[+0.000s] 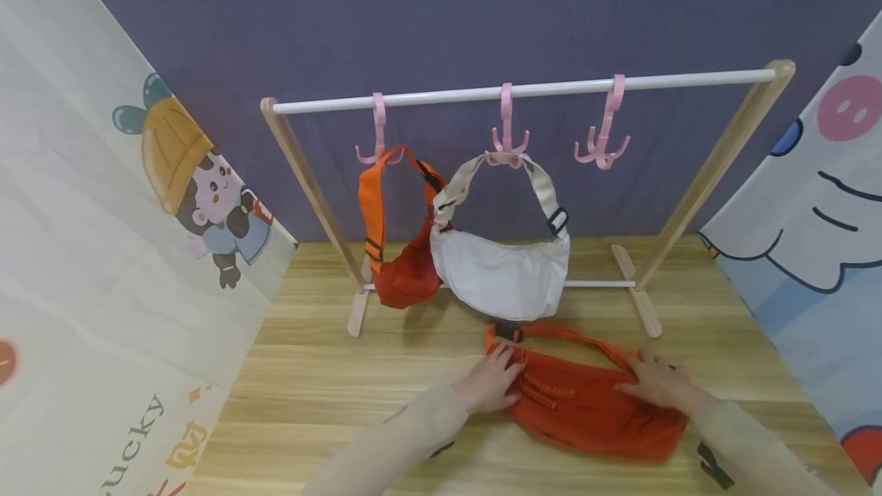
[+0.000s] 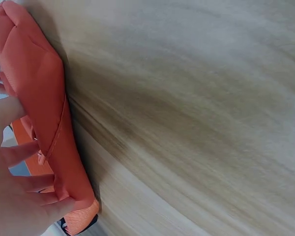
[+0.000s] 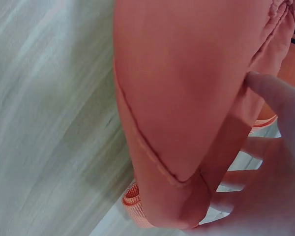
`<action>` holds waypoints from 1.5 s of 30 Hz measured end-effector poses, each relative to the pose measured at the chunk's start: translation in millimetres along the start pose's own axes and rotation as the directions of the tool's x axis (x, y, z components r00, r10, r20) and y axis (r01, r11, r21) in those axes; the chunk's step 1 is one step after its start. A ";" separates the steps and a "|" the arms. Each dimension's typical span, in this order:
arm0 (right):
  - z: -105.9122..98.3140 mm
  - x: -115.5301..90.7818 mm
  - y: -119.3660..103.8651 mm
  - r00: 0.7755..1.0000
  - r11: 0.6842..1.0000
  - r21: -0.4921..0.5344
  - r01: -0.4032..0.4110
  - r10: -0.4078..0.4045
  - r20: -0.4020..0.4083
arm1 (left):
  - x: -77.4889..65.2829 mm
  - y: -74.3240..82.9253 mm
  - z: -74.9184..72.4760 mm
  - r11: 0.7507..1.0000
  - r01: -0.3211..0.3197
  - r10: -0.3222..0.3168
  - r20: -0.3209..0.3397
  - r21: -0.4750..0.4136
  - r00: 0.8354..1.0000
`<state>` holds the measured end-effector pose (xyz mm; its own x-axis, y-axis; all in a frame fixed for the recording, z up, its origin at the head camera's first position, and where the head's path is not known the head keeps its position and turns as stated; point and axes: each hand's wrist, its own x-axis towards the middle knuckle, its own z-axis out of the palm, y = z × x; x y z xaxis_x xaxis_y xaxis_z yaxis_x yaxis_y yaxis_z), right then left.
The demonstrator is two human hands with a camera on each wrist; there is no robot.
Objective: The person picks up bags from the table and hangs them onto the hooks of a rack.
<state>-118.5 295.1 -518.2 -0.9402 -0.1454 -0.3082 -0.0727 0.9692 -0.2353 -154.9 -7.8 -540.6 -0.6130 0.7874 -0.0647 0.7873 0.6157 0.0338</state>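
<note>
A red waist bag (image 1: pixel 606 412) with an orange strap and a black buckle (image 1: pixel 508 330) lies over the wooden tabletop. At its left end my left hand (image 1: pixel 491 380) grips the fabric near the zipper pulls. My right hand (image 1: pixel 658 381) holds the upper right edge; in the right wrist view its thumb (image 3: pixel 270 91) presses the front while the other fingers reach behind. In the left wrist view the left fingers (image 2: pixel 32 183) lie against the bag's end. Behind hang a white waist bag (image 1: pixel 503 266) on the middle pink hook (image 1: pixel 507 128) and another red bag (image 1: pixel 408 274) on the left hook (image 1: pixel 379 128).
A rack with a white bar (image 1: pixel 441 97) and wooden legs (image 1: pixel 713 174) stands at the back. Its right pink hook (image 1: pixel 603 128) bears no bag. Printed cloth (image 1: pixel 83 174) lines the left side, another printed cloth (image 1: pixel 813 251) the right. A dark strap end (image 1: pixel 714 467) lies by my right forearm.
</note>
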 end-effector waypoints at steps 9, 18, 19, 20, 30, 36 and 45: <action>8.2 -0.5 -7.2 1.000 1.000 0.017 0.018 -0.018 0.001 | -16.9 2.1 -3.3 1.000 0.013 -0.013 0.060 -0.009 0.998; 13.1 -5.0 -20.0 0.998 0.999 0.022 0.047 -0.046 -0.036 | -31.1 0.8 -2.3 1.000 0.017 -0.016 0.062 -0.013 0.998; 12.4 -5.9 -21.8 0.998 0.999 0.024 0.046 -0.046 -0.034 | -32.3 0.3 -1.3 1.000 0.014 -0.013 0.056 -0.011 0.998; 11.9 -6.4 -23.3 0.999 0.999 0.025 0.044 -0.044 -0.027 | -33.4 0.1 -0.4 1.000 0.013 -0.013 0.055 -0.009 0.998; 14.8 -6.8 -26.4 0.999 0.998 0.037 0.052 -0.053 0.000 | -41.1 -1.3 0.4 1.000 0.011 -0.011 0.056 -0.004 0.998; 13.0 -6.6 -27.7 0.998 0.997 0.060 0.055 -0.056 0.016 | -37.2 0.8 -6.8 1.000 0.030 -0.030 0.094 0.003 0.995; 4.2 -1.5 -28.0 0.984 0.984 0.086 0.157 -0.148 -0.095 | -11.7 -3.5 -33.9 0.999 0.049 -0.047 0.083 -0.014 0.995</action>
<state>-113.7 267.3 -515.0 -0.9464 -0.2678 -0.1805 -0.1900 0.9137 -0.3593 -152.8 -18.2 -506.2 -0.6419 0.7522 -0.1488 0.7556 0.6536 0.0442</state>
